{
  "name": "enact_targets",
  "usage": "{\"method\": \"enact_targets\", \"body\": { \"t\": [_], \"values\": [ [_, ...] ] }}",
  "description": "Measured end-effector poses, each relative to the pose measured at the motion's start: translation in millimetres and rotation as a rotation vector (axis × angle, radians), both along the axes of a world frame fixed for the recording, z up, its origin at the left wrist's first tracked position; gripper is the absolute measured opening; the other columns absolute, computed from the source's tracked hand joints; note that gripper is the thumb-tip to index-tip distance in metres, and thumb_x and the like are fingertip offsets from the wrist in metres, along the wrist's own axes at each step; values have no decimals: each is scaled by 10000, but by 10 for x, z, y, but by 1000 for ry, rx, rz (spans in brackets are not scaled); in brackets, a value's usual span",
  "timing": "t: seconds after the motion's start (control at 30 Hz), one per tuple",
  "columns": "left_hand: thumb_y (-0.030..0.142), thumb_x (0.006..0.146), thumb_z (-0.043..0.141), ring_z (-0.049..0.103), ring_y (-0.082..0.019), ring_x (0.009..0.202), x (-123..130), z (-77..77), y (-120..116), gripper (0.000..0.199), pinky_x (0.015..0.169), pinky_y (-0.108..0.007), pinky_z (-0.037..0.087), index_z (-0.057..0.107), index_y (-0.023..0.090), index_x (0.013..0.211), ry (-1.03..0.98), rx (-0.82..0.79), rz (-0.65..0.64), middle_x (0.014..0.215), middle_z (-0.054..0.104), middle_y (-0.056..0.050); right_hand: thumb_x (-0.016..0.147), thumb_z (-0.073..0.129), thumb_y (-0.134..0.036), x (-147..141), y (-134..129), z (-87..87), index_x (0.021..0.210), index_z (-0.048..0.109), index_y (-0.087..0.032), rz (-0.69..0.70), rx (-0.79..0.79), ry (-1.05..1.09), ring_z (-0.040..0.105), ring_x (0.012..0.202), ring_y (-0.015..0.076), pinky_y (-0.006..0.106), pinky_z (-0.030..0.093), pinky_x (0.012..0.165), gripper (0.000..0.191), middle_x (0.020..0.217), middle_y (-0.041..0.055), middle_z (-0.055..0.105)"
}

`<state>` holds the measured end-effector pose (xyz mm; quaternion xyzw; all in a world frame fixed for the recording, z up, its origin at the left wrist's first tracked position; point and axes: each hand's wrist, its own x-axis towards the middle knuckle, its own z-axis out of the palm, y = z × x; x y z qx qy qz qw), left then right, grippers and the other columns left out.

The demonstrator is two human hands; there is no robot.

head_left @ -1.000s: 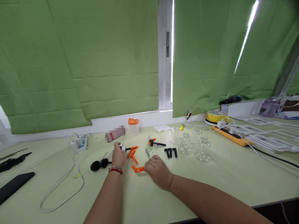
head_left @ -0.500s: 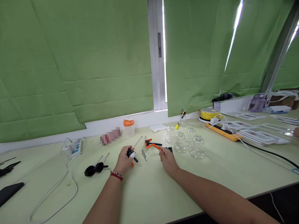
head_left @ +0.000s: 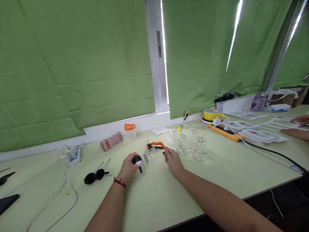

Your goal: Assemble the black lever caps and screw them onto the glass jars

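My left hand (head_left: 128, 167) is closed around a rounded black part (head_left: 137, 159) with a white piece on it and a short black stub below. A thin metal rod (head_left: 146, 152) sticks out of this part toward the right. My right hand (head_left: 174, 163) pinches the near end of a curved orange handle (head_left: 159, 143), whose far end has a dark fitting. In view, the rod's tip lies close to that fitting; whether they touch I cannot tell. Several metal pins (head_left: 146, 159) lie between my hands, and black pieces partly show behind my right fingers.
Several clear glass jars (head_left: 200, 148) stand right of my right hand. Two black cup-shaped parts with rods (head_left: 94, 176) lie at left. Behind are an orange-lidded cup (head_left: 130, 132) and an orange power strip (head_left: 225, 132). Another person's hands (head_left: 295, 132) are at far right.
The rod in my left hand has tipped over to the right, toward the orange handle's fitting. The orange handle has turned and come up slightly. The whole view has shifted a little.
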<state>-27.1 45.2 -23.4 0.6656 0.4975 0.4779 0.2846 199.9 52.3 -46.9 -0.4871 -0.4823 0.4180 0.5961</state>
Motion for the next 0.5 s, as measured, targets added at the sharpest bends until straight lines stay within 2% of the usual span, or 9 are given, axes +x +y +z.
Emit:
{"method": "enact_targets", "body": {
  "t": [0.27, 0.5],
  "values": [
    [222, 627, 658, 624, -187, 858, 10, -53, 38, 284, 760, -322, 517, 626, 177, 905, 2, 26, -44, 983, 634, -66, 792, 476, -450, -22, -85, 44, 1095, 636, -140, 164, 12, -29, 398, 517, 118, 245, 323, 501, 462, 619, -11, 500],
    [226, 646, 633, 609, -200, 855, 7, -17, 17, 250, 763, -337, 504, 646, 178, 891, 70, 57, -17, 934, 635, -64, 779, 502, -353, -36, -52, -21, 1146, 640, -182, 272, 32, -88, 389, 525, 88, 239, 349, 528, 428, 768, 6, 549]
  ]
}}
